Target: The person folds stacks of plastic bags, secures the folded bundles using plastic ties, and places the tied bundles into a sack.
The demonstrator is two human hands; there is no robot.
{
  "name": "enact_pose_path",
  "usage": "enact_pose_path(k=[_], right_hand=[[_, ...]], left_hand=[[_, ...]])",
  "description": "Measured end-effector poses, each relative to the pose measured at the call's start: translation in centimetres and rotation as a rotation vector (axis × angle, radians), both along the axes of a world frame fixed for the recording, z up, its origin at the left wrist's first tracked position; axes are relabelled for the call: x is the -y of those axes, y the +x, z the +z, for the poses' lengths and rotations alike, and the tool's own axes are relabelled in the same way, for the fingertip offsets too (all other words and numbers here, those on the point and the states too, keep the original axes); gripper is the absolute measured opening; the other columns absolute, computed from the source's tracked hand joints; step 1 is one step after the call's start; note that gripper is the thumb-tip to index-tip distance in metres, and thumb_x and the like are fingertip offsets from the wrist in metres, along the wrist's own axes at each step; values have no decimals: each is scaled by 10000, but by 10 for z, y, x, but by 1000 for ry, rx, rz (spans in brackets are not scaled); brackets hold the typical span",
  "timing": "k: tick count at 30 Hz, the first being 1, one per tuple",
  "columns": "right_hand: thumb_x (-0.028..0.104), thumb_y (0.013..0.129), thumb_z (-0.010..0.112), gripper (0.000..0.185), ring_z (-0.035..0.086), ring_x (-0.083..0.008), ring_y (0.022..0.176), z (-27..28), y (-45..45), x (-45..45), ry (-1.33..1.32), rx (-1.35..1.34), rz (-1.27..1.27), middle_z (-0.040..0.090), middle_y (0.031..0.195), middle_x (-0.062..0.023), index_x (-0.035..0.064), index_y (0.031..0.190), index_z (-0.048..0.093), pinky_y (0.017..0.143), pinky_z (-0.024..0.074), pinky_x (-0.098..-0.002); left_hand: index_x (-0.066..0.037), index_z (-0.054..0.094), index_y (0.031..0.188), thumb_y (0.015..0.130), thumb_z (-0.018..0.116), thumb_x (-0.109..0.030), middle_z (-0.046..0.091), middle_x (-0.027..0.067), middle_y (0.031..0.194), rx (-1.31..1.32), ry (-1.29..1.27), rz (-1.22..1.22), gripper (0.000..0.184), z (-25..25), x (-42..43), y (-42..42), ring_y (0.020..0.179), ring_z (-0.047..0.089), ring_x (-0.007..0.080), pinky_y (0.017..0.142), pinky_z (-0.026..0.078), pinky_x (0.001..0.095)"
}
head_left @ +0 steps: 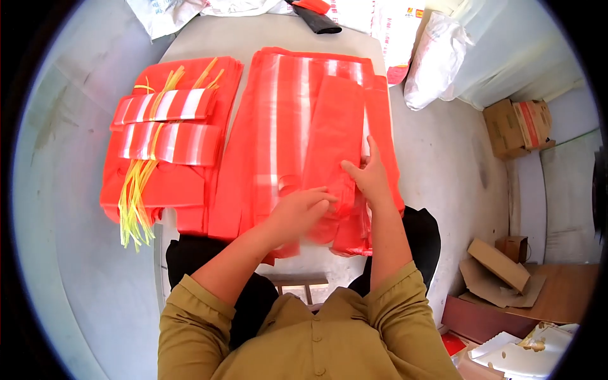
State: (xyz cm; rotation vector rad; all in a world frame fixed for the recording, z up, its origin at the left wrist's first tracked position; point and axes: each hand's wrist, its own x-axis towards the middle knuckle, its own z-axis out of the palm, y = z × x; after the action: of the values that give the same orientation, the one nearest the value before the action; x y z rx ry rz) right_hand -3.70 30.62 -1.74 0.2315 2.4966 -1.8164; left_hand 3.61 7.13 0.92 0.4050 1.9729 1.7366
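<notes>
A stack of red plastic sheets or bags with white stripes [285, 82] lies in front of me. On its right part rests a narrow folded red plastic piece [335, 120]. My right hand [372, 179] is at this piece's right edge, thumb on top, index finger stretched forward, other fingers partly hidden by the plastic. My left hand [299, 216], slightly blurred, hovers over or touches its lower left side, fingers loosely bent and nothing visible in them. To the left lies another red stack [190, 196], with two striped bundles [174, 144] and yellow ties [136, 196].
The stacks rest on a pale table [215, 35]. White sacks [437, 60] and a black-and-red item [316, 19] are beyond it. Cardboard boxes [506, 130] stand at the right wall. Opened cardboard [500, 269] lies on a brown surface [570, 288] at lower right.
</notes>
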Motion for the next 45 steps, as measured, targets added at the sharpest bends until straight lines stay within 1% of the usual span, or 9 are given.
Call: enact_pose_path(k=[2,6,11,20,24,25,29,34,45], right_hand=[[47,891,768,994,422,-306,1482,-3,1,3,-93,-9,23,310,1667,-259,-6,1677,162,1155,436,-418],[30,870,771,1049,299,-312,1583,18,8,15,-471,100,-46,169,1745,-251,-48,1674,102,1218,378,-421],[11,889,740,942,428,-318,1492,11,12,7,-717,191,-22,338,1671,-217,-31,1659,198,1210,401,-418],[-40,887,678,899,482,-308,1438,24,29,35,-630,74,54,412,1624,-180,4,1663,228,1199,424,-422],[-69,889,599,885,473,-307,1444,53,40,56,-658,36,20,403,1631,-177,12,1678,205,1197,416,-408],[-71,890,579,858,486,-303,1430,52,41,57,-623,27,15,404,1628,-174,7,1669,229,1191,421,-405],[-76,880,603,823,510,-309,1407,33,46,54,-622,104,40,453,1594,-169,-2,1638,291,1189,424,-402],[-78,882,630,797,530,-311,1390,11,50,51,-586,217,0,507,1553,-160,-6,1615,327,1182,441,-409],[-18,907,638,726,557,-307,1375,3,44,39,-705,264,37,544,1530,-154,-2,1589,389,1177,458,-426]], left_hand=[[-22,680,1337,1050,618,-148,697,134,1285,188,71,0,319,8,2,0,1351,583,284,1110,471,393],[-49,541,1481,1035,653,-159,568,136,1413,-222,-97,293,473,-5,3,1,1365,532,260,1114,471,381],[-113,235,1662,922,752,-125,412,186,1568,161,89,307,903,-12,3,-3,1477,403,296,1180,417,407],[-132,106,1709,827,775,-126,272,226,1698,173,-20,162,1107,35,26,13,1590,273,327,1238,348,411],[-121,274,1672,920,764,-197,709,148,1218,143,-57,143,901,47,71,11,969,710,206,814,585,351],[-48,517,1526,939,750,-210,716,100,1087,-47,-66,316,652,41,83,12,924,703,222,802,579,375],[-30,696,1241,911,754,-171,700,158,1065,-833,-766,846,363,8,176,-2,994,683,353,891,556,465],[-26,685,1064,853,786,-169,700,173,1051,-582,-1134,1199,275,7,271,24,1020,668,384,880,548,489],[-23,728,872,873,732,-197,719,163,921,-440,-1068,1225,174,-2,299,36,856,691,370,754,568,475]])
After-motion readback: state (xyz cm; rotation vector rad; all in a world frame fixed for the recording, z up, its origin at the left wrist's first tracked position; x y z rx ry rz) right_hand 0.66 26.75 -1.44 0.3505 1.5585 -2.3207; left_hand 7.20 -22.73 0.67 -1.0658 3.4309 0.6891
